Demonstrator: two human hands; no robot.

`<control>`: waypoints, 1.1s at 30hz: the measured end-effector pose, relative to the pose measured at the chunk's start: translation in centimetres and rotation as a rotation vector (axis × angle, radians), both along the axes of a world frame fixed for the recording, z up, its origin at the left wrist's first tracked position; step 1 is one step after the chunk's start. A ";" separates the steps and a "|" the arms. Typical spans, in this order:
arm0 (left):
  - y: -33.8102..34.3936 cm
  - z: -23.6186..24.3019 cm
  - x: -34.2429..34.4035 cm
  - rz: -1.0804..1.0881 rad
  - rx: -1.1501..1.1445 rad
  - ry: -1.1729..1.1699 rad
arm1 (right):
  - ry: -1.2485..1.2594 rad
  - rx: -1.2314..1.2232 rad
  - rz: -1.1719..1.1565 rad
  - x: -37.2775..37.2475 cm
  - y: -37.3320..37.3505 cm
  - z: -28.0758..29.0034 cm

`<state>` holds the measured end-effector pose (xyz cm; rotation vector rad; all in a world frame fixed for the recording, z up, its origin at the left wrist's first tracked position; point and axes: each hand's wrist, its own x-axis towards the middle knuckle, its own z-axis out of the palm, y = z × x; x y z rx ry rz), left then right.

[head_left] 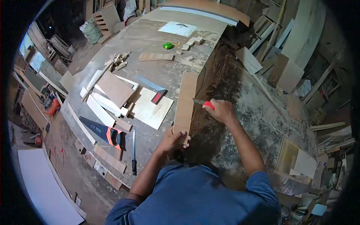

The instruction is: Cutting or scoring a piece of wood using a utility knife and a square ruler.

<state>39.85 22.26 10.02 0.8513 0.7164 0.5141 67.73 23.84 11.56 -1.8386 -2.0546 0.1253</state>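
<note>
I could pass across the table's (131,41) far-left stretch; nearer along the left edge, the panel stack (114,89) and handsaw (98,129) block me. At the right edge, the wooden board (185,99), left hand (173,139), right hand (222,111) and red-handled knife (208,105) obstruct.
</note>
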 end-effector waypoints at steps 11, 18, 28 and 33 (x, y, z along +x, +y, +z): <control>2.0 -0.2 -1.9 -0.030 -0.025 0.040 | 0.003 0.060 -0.023 -1.8 0.8 -1.4; 2.7 -1.1 -2.1 -0.060 -0.048 0.031 | -0.023 -0.053 0.057 -4.0 0.2 -0.1; 3.0 0.8 -1.2 -0.043 -0.024 0.030 | 0.006 -0.025 -0.047 -1.9 1.5 -0.1; 3.4 0.0 -1.7 -0.103 0.003 0.034 | -0.040 0.013 0.058 -2.1 1.9 -0.3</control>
